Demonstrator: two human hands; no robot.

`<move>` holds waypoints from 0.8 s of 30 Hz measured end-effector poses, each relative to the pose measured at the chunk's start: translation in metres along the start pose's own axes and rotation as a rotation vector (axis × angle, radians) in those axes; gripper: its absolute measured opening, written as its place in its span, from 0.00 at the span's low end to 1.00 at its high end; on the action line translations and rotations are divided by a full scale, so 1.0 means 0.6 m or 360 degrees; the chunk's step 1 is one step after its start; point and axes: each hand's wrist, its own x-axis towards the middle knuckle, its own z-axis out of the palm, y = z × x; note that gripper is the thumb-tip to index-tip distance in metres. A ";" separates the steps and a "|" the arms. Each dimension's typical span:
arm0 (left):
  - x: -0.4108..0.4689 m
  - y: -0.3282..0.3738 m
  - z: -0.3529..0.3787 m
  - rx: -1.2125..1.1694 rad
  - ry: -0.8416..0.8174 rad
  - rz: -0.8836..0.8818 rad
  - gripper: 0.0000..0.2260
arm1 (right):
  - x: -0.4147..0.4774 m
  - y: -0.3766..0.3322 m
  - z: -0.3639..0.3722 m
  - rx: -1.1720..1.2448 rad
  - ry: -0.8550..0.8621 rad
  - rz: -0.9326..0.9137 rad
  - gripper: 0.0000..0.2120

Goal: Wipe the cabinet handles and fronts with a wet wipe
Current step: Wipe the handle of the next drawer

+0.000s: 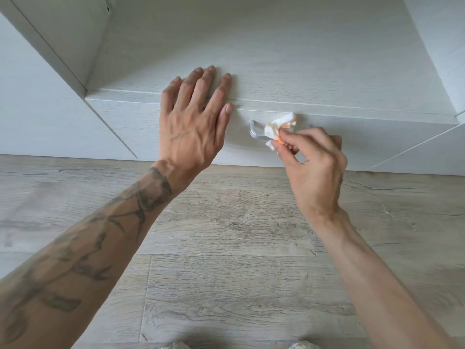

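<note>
A low white wood-grain cabinet [276,59] stands in front of me, its drawer front [141,127] facing me. A silver bar handle [256,133] is mounted on that front; only its left end shows. My right hand [312,167] pinches a crumpled white wet wipe [279,127] with orange stains and holds it against the handle, covering the rest of the bar. My left hand [193,119] lies flat with straight, spread fingers over the cabinet's top front edge, left of the handle.
Light wood-look laminate floor [226,235] fills the lower half of the view. A taller white cabinet side [57,34] rises at the upper left and a white wall panel [440,46] at the upper right. Another white front [427,157] adjoins at the right.
</note>
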 end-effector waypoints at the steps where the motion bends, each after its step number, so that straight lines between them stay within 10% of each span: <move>1: 0.000 -0.001 0.000 0.0005 0.0001 0.0002 0.24 | 0.002 -0.009 0.007 0.0000 -0.0018 -0.0059 0.08; 24: -0.001 0.000 -0.001 -0.0041 0.0036 -0.0003 0.23 | -0.011 0.060 -0.033 -0.0182 0.0104 -0.0178 0.08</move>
